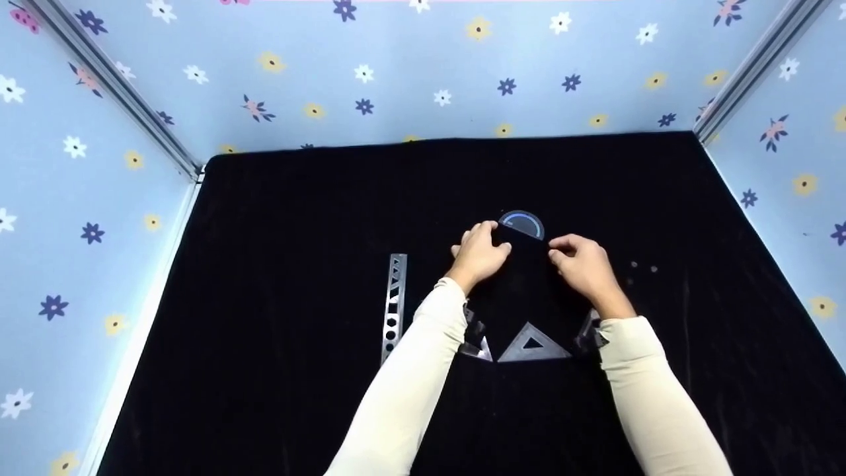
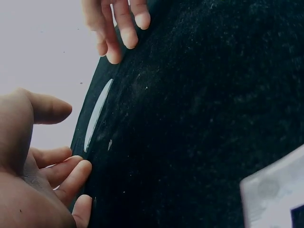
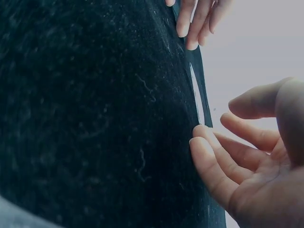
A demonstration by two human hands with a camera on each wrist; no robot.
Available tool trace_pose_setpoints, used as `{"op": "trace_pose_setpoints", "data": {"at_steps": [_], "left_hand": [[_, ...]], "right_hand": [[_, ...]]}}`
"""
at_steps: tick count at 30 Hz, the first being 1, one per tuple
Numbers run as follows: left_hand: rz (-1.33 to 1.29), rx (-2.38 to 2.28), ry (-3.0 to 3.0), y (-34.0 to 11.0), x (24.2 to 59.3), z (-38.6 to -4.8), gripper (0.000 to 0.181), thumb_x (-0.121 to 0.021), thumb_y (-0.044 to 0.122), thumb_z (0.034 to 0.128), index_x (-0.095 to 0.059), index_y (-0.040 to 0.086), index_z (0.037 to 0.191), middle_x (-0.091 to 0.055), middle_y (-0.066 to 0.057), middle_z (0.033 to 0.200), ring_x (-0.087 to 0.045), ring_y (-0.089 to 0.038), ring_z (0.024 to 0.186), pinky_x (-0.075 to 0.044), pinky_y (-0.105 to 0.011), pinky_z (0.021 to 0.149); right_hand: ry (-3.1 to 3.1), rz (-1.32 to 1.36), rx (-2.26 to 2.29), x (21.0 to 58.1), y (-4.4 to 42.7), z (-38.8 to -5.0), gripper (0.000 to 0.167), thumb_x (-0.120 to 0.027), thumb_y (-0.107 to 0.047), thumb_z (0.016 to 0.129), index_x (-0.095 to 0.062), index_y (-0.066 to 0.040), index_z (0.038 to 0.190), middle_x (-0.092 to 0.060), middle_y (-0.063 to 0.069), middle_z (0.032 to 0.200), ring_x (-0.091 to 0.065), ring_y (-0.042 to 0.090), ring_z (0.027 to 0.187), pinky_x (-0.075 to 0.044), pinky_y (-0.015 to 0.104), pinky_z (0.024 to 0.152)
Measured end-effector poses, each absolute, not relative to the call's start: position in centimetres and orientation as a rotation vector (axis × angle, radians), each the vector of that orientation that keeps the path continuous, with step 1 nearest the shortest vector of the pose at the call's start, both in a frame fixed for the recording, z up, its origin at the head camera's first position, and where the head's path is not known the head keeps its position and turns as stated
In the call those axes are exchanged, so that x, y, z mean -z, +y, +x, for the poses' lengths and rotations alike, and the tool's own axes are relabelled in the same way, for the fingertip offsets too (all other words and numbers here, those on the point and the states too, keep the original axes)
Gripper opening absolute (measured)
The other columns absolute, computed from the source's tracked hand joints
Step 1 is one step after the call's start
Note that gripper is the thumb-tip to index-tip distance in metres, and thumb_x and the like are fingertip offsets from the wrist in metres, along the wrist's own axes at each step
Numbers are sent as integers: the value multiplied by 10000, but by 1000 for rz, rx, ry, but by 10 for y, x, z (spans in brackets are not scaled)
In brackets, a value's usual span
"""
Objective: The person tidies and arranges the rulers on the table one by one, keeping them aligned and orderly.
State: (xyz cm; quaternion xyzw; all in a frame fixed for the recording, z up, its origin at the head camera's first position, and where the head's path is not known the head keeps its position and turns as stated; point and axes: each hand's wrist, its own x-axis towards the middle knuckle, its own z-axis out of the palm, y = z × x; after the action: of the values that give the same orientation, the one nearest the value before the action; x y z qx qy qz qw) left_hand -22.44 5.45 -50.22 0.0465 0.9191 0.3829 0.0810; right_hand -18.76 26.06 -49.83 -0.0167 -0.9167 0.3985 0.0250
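Note:
A clear half-round protractor (image 1: 522, 223) with a blue arc lies flat on the black cloth, its straight edge facing me. It shows as a thin pale sliver (image 2: 98, 115) in the left wrist view. My left hand (image 1: 479, 254) is at its left end, thumb apart from the loosely bent fingers. At its right end is my right hand (image 1: 581, 264), fingers gently bent and thumb separate in the right wrist view. Whether the fingertips touch the protractor, I cannot tell. Neither hand holds anything.
A ruler with cut-out shapes (image 1: 394, 291) lies left of my left forearm. A triangular set square (image 1: 512, 354) lies between the forearms. Another triangular piece (image 1: 486, 349) is partly hidden by the left wrist. Flower-patterned walls (image 1: 396, 73) stand behind the black cloth (image 1: 297, 231).

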Motion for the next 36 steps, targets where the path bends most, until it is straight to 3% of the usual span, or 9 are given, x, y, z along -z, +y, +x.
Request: {"op": "trace_pose_setpoints", "data": {"at_steps": [6,24,28,36], "left_hand": [[162,-1113,2768,53,501,-229,492,-600,296,948,-542,152,1414,-528,8,1450,-482,-208,1289,-352,-450,983],[215,-1024,2765,52,501,-236,510,-599,299,958,-541,168,1447,-491,24,1503,-461,-232,1315,-358,-468,1007],[229,-1011,2764,52,502,-238,499,-590,297,961,-553,178,1444,-483,41,1512,-460,-238,1318,-356,-472,1011],[242,-1010,2761,52,502,-239,498,-588,292,958,-555,189,1444,-499,51,1499,-469,-224,1311,-355,-471,1007]], "right_hand": [[-2834,-33,-1231,499,257,-190,311,-652,-126,925,-689,0,1207,-682,189,1202,-673,323,1036,-497,452,925],[-2911,-43,-1205,499,253,-193,412,-644,-158,932,-639,-6,1315,-627,197,1312,-632,345,1145,-434,481,1025],[-2916,-24,-1216,500,253,-193,445,-667,-145,916,-623,-7,1338,-632,194,1304,-656,333,1107,-460,473,998],[-2901,-12,-1225,504,252,-194,474,-695,-115,878,-627,-16,1337,-723,194,1089,-700,310,980,-501,463,922]]}}
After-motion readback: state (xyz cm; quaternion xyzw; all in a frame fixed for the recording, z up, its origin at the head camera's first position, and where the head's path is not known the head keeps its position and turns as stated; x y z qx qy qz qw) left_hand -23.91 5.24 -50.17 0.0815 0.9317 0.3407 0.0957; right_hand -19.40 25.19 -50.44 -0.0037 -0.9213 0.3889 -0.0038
